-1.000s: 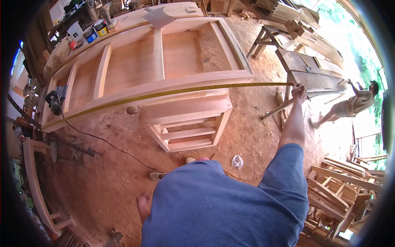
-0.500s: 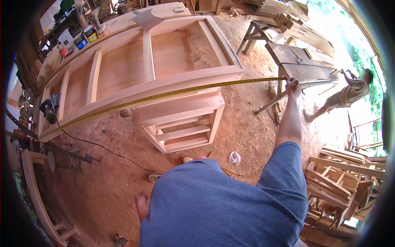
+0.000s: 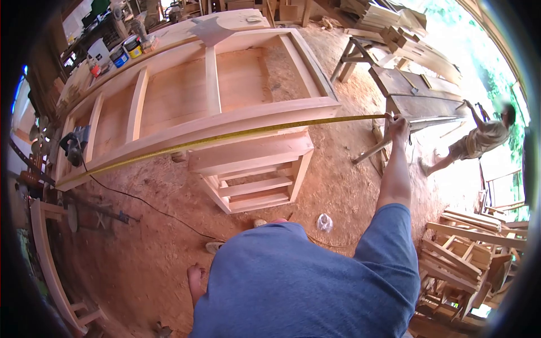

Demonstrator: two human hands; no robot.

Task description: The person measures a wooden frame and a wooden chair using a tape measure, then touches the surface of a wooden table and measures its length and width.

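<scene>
We find our right hand point(image 3: 399, 127) clamped on the tape measure point(image 3: 355, 118), right of centre in the view; our left hand point(image 3: 195, 276), lower left of centre, hangs well apart, its grip unclear. The tape measure follows the front rail point(image 3: 225, 120) towards the left edge, where we cannot tell whether its end is hooked. Too hard a pull could slip it; the unsupported span beyond the rail could sag. The cord point(image 3: 139, 196), left of centre, could catch our feet and drag down the power tool point(image 3: 73, 149)
</scene>
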